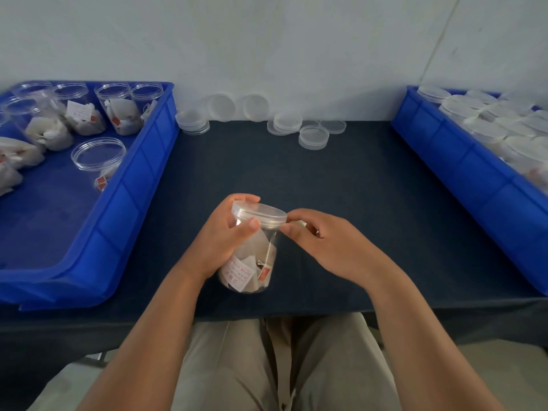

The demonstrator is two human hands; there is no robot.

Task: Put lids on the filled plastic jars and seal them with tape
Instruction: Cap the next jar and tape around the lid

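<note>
A clear plastic jar (252, 262) filled with tea bags stands tilted on the dark table near the front edge. A clear lid (261, 213) sits on its mouth. My left hand (225, 238) wraps around the jar's left side, thumb against the lid's rim. My right hand (323, 241) touches the lid's right edge with pinched thumb and forefinger; whether tape is between those fingers cannot be told. Several loose clear lids (313, 137) lie at the back of the table.
A blue bin (142, 173) on the left holds several open filled jars (118, 114). Another blue bin (462, 164) on the right holds several lidded jars (486, 129). A white wall stands behind the table. My legs are below the table's front edge.
</note>
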